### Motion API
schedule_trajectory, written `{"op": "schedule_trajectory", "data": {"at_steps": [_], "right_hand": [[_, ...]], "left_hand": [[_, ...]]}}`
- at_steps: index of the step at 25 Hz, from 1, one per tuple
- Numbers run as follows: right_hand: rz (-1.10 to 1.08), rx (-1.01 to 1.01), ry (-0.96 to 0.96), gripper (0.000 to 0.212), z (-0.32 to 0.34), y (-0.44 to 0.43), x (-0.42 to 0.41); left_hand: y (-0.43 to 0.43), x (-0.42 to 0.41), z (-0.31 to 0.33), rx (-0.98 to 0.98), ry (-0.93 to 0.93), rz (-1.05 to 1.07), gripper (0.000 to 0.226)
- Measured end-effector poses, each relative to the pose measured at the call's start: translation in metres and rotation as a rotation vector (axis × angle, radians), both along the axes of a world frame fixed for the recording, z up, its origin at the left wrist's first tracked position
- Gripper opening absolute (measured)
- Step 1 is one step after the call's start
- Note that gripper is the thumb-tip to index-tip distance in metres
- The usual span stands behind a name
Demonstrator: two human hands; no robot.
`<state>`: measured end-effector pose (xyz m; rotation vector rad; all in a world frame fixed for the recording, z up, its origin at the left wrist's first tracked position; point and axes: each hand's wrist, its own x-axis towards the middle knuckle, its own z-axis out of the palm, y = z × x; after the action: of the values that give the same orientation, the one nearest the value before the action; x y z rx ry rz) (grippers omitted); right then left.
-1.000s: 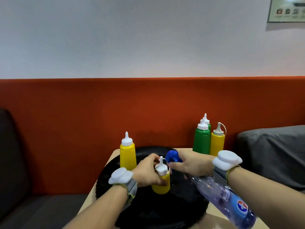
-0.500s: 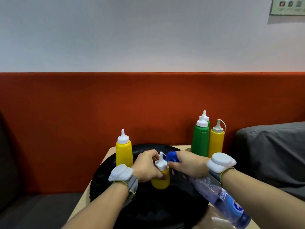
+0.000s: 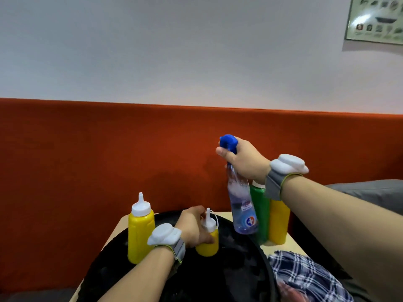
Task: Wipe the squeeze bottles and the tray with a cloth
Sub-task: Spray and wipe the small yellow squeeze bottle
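Observation:
A round black tray lies on a small pale table. On it my left hand grips a small yellow squeeze bottle with a white cap. A taller yellow squeeze bottle stands at the tray's left edge. My right hand holds a clear spray bottle by its blue head, lifted upright above the tray's right side. Behind it stand a green squeeze bottle and another yellow squeeze bottle. A blue-and-white checked cloth lies at the tray's right.
An orange padded seat back runs behind the table. A grey cushion sits at the right. The pale table is narrow, with its far edge right behind the bottles.
My right hand has raised the spray bottle from low and tilted beside the small yellow bottle to upright and high at the right. My left hand stays on the small bottle. The cloth has come into view.

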<state>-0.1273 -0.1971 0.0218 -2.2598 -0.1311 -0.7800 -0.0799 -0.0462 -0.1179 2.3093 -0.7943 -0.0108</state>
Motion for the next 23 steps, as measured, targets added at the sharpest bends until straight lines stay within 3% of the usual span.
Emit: {"op": "schedule_trajectory", "data": {"at_steps": [5, 10, 12, 14, 18, 23], "right_hand": [[-0.199, 0.234, -0.093, 0.027, -0.035, -0.016, 0.066], [-0.298, 0.330, -0.093, 0.022, -0.076, -0.016, 0.107], [-0.337, 0.360, -0.070, 0.034, -0.082, -0.017, 0.119], [-0.377, 0.374, -0.032, 0.065, -0.080, -0.021, 0.126], [-0.408, 0.299, -0.007, 0.090, -0.069, -0.028, 0.126], [-0.381, 0.060, 0.069, 0.073, -0.050, -0.026, 0.091]], "left_hand": [[-0.010, 0.031, 0.003, 0.072, -0.067, -0.017, 0.041], [-0.012, 0.043, -0.001, 0.093, -0.092, -0.053, 0.051], [-0.011, 0.046, -0.003, 0.054, -0.077, -0.051, 0.050], [-0.011, 0.047, -0.004, 0.040, -0.072, -0.061, 0.050], [-0.010, 0.046, -0.003, 0.043, -0.069, -0.055, 0.049], [-0.005, 0.030, 0.005, 0.086, -0.052, -0.055, 0.048]]}}
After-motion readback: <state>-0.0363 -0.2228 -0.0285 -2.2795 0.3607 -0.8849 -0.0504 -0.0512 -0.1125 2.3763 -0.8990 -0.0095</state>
